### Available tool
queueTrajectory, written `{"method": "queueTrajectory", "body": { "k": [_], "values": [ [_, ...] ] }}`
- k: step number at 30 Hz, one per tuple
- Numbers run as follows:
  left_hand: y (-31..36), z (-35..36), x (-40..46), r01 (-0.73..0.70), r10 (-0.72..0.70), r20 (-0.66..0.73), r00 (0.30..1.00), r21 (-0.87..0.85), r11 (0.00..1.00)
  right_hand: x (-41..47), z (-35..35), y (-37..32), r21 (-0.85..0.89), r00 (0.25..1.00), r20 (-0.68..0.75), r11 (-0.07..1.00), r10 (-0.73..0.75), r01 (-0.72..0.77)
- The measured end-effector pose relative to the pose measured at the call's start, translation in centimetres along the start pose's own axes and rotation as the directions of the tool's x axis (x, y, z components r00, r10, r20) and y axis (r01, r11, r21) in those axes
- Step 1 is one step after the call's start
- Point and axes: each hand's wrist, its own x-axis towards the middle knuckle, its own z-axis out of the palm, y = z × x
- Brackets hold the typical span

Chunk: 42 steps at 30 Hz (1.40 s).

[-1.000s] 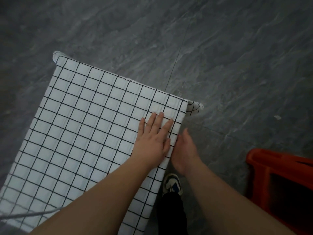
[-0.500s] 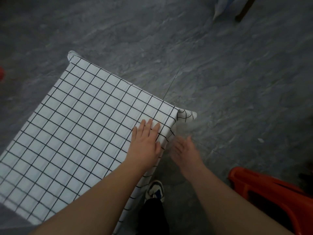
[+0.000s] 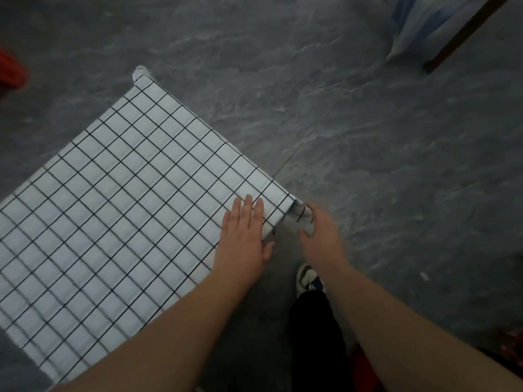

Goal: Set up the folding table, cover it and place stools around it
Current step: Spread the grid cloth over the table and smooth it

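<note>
The left hand [image 3: 243, 241] lies flat, fingers straight and close together, palm down on the white cloth with a thin black grid [image 3: 127, 207] that covers the tabletop, just inside its near right corner; this grip is wide and holds nothing, only pressing the fabric. Just beside it, off the tabletop's edge, the right hand [image 3: 321, 236] is blurred. Its fingers reach to the small fold of cloth [image 3: 300, 212] that hangs over the corner, and they may be pinching it, but I cannot tell whether that grip is closed on the fabric or merely touching it.

Away from both hands, the grid cloth spreads smooth up and to the left, with its far corner draped down. Below the right hand, a white and dark sneaker [image 3: 308, 280] and a black trouser leg [image 3: 317, 335] stand on the grey marbled floor [image 3: 396, 165]. Near the right forearm, at the bottom edge, a bit of red plastic [image 3: 365, 369] shows. Far to the left, another red object [image 3: 11, 72] sits at the frame's edge. Far up and right, a dark wooden leg [image 3: 464, 32] slants beside pale blue-white fabric [image 3: 418, 24].
</note>
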Motion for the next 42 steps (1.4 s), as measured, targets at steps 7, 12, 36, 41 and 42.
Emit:
{"method": "queueTrajectory", "body": {
  "k": [7, 12, 36, 41, 42],
  "values": [
    [3.8, 3.8, 6.5, 0.196, -0.194, -0.068, 0.979, 0.023, 0.980, 9.6, 1.0, 2.8, -0.128, 0.912, 0.371, 0.963, -0.177, 0.239],
    [4.5, 4.1, 7.4, 0.250, -0.251, 0.002, 0.968, 0.083, 0.965, 11.2, 0.0, 2.5, -0.165, 0.815, 0.504, 0.894, -0.286, 0.416],
    [4.4, -1.4, 8.2, 0.353, -0.489, -0.235, 0.840, -0.448, 0.821, 15.7, -2.0, -4.9, 0.021, 0.806, 0.592, 1.000, 0.004, -0.021],
    [-0.5, -2.9, 11.9, 0.614, -0.663, -0.182, 0.726, -0.260, 0.745, 17.7, 1.2, -12.3, 0.308, 0.701, 0.713, 0.900, -0.004, -0.308],
    [-1.4, -3.0, 12.6, 0.638, -0.672, -0.162, 0.723, -0.218, 0.738, 18.0, 2.0, -13.1, 0.306, 0.684, 0.729, 0.904, -0.021, -0.298]
  ]
}}
